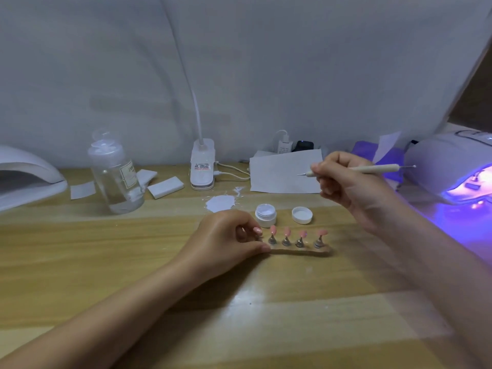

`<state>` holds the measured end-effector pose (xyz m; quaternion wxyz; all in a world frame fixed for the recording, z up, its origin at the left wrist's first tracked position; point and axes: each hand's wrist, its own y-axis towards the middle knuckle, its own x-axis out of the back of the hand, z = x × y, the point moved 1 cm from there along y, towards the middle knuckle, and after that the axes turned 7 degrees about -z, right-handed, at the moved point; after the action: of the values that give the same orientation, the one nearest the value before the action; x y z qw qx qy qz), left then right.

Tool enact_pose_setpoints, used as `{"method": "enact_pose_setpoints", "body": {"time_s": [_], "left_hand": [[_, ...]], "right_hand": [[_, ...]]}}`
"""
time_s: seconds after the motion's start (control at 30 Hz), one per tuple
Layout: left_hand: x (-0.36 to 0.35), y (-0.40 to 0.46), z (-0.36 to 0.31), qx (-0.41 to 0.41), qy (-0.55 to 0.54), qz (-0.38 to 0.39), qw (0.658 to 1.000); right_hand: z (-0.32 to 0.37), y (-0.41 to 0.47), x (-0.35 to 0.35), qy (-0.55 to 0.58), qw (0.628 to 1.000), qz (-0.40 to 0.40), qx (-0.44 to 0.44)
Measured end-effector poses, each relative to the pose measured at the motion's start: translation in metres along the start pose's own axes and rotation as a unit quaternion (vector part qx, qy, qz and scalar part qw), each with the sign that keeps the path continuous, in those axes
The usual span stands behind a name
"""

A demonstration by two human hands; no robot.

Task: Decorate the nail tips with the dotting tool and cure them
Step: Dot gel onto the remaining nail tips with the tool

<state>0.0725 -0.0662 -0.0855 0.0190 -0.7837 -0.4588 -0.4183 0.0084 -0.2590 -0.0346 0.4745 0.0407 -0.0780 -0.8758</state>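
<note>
On the wooden table [80, 251], a clear strip-shaped holder [300, 251] lies near the middle, carrying pink nail tips [287, 231] upright on small metal cones in a row that runs left to right. The left hand [226, 241] rests on the table at the holder's left end, thumb and forefinger pinching that end, so the first tip is partly hidden behind the fingers. The right hand [346, 182] hovers above and to the right of the row, well clear of the tips, its fingers curled round the dotting tool [354, 170], which lies almost level with one fine point aimed left and the other toward the lit curing lamp [452, 166] at the right edge, glowing violet over the table there. Just beyond the row stand a small open white jar [266, 215] and, beside it on the right, its lid [302, 214], close enough to hem in the far side of the holder. A smear of white [221, 203] lies further back, with a sheet of paper [285, 173] behind it. At far left sit a second lamp [26, 177] and a clear bottle [117, 174]. The near part of the table holds only the two forearms.
</note>
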Motion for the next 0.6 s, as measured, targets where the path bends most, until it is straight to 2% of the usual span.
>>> {"method": "enact_pose_setpoints", "body": {"time_s": [0.1, 0.2, 0.3, 0.43, 0.6], "left_hand": [[-0.006, -0.004, 0.003, 0.007, -0.035, -0.037, 0.999], [-0.008, -0.003, 0.006, 0.011, -0.055, -0.059, 0.997], [-0.009, -0.003, 0.007, 0.017, -0.071, -0.063, 0.995], [-0.008, -0.003, 0.009, 0.049, -0.114, -0.07, 0.99], [-0.008, -0.003, 0.008, 0.041, -0.126, -0.071, 0.989]], "right_hand": [[-0.005, 0.003, -0.005, -0.036, 0.998, -0.015, 0.04], [-0.005, 0.009, -0.012, -0.096, 0.994, 0.006, 0.053], [-0.003, 0.015, -0.024, -0.158, 0.986, 0.032, 0.052], [-0.004, 0.021, -0.04, -0.231, 0.97, 0.029, 0.07], [-0.016, 0.024, -0.054, -0.312, 0.946, -0.002, 0.091]]}}
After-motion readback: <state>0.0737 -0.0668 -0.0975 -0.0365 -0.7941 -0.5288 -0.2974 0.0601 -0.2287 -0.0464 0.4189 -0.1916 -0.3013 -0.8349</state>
